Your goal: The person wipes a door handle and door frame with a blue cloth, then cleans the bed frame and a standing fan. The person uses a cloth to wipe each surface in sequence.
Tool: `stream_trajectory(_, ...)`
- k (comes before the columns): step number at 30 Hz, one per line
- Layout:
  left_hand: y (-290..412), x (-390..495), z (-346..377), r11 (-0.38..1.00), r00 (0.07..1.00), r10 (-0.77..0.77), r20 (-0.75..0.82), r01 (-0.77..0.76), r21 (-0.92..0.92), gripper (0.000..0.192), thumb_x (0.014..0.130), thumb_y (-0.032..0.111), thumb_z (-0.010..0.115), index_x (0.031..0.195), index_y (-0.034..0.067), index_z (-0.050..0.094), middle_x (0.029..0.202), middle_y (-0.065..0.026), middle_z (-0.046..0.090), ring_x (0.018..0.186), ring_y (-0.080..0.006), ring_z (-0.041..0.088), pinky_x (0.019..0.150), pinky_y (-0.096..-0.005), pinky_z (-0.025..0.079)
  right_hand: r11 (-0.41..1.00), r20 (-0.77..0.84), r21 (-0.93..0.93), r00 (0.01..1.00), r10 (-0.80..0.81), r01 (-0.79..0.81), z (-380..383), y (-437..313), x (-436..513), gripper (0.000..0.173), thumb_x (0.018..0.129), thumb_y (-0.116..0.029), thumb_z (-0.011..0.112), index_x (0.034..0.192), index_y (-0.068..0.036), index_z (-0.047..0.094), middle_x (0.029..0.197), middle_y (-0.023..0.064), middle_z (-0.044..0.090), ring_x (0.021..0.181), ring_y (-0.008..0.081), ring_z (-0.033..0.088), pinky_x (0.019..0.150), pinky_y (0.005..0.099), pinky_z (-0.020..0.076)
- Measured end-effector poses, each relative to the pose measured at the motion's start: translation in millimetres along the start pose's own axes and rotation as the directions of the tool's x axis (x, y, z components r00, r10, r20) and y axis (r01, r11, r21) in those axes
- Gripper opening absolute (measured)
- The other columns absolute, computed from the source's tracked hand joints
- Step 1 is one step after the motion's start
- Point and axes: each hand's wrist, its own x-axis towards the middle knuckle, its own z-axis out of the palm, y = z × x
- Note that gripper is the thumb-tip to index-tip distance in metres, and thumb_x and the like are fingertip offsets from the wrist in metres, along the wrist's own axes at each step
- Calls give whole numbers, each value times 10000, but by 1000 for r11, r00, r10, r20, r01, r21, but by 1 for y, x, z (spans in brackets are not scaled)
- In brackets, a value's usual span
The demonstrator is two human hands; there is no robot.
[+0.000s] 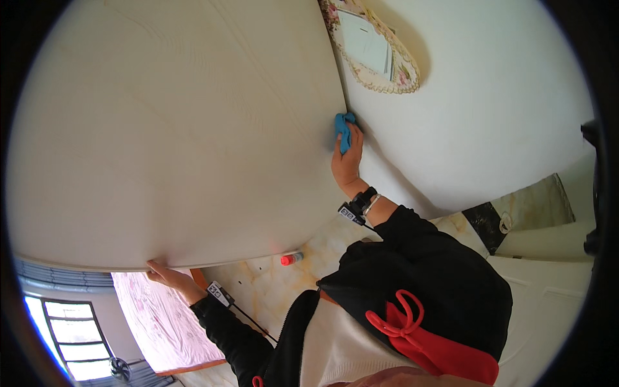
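A large cream panel, like the side of a wardrobe, fills the upper left; faint streaks run over its surface. My right hand presses a crumpled blue cloth against the panel's edge, where it meets the white wall. At the lower left, my left hand grips the opposite edge of the panel. Its fingertips rest on the face, while the rest of the hand lies beyond the rim. Both wrists carry small devices with printed codes.
A floral, lace-edged surround with a white plate hangs on the wall. On the marble-look floor is a red-capped can. A bed with a pink floral sheet, a fan and a window lie lower left. A white door is right.
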Motion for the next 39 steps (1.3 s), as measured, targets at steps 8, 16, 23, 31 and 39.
stream_trajectory(8,1,-13,2,995,998,10,-58,-16,-102,606,1009,495,463,1247,-51,352,1261,-256,448,1124,-341,554,912,-456,535,941,-150,-78,930,-336,328,-5,-28,26,297,966,-75,540,1247,18,559,1237,220,550,1130,399,543,989,428,440)
stream_trajectory(16,-40,5,1,988,976,58,-209,-86,-127,617,1011,472,505,1262,-71,355,1251,-274,455,1089,-310,555,880,-406,521,964,-214,-56,940,-266,260,-12,-41,17,290,959,-74,546,1232,21,566,1221,210,566,1108,397,559,965,417,461)
stream_trajectory(23,-99,55,-14,945,966,202,-159,-235,-228,562,1031,451,475,1215,-67,360,1245,-285,443,1052,-291,565,871,-391,534,966,-160,-84,953,-257,247,-25,-42,-2,277,947,-74,560,1209,14,579,1220,201,575,1110,389,566,958,413,466)
stream_trajectory(31,-44,9,3,984,941,159,-298,-176,-33,519,1038,463,431,1101,-46,355,1099,-277,490,970,-282,572,787,-366,543,912,-178,-40,895,-409,409,-16,-77,22,401,806,26,617,1200,-43,610,1215,178,592,1120,397,559,948,451,480)
stream_trajectory(39,-35,5,5,984,926,176,-333,-161,74,614,1021,529,429,1144,-70,383,1064,-271,494,983,-316,584,772,-401,533,899,-133,-22,890,-436,437,-20,-75,9,402,786,41,611,1183,-24,617,1196,182,595,1113,395,564,954,444,477)
